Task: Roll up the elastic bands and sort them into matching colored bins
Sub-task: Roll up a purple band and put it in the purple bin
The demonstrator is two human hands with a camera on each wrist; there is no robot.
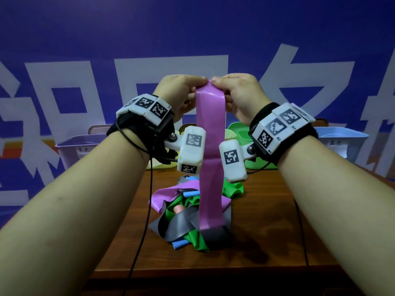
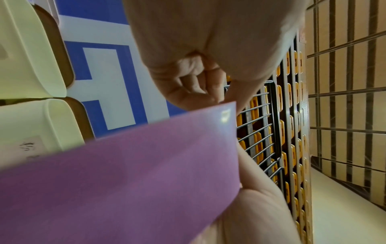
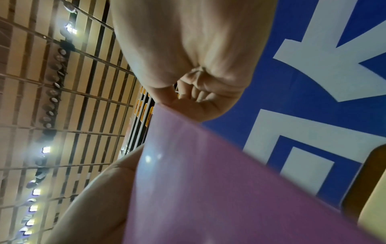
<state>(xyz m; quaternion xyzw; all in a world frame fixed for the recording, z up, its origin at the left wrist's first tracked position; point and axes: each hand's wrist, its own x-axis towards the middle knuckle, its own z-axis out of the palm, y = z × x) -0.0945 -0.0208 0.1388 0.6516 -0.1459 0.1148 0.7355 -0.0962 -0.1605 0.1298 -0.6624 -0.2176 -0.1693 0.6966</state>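
A long purple elastic band (image 1: 210, 146) hangs straight down from both raised hands to the pile on the table. My left hand (image 1: 183, 92) pinches its top left corner and my right hand (image 1: 239, 92) pinches the top right corner, thumbs almost touching. The left wrist view shows the purple band (image 2: 135, 173) below my curled left fingers (image 2: 196, 85). In the right wrist view the band (image 3: 219, 189) runs from my right fingers (image 3: 198, 97). Its lower end lies in a tangled pile (image 1: 188, 218) of purple, green, grey and blue bands.
Bins stand in a row at the back of the wooden table (image 1: 267, 231): a purple bin (image 1: 72, 148) on the left, a green bin (image 1: 241, 133) behind the hands, a blue bin (image 1: 342, 144) on the right. Pale yellow bins (image 2: 27, 66) show beside the left hand. Black cables hang from both wrists.
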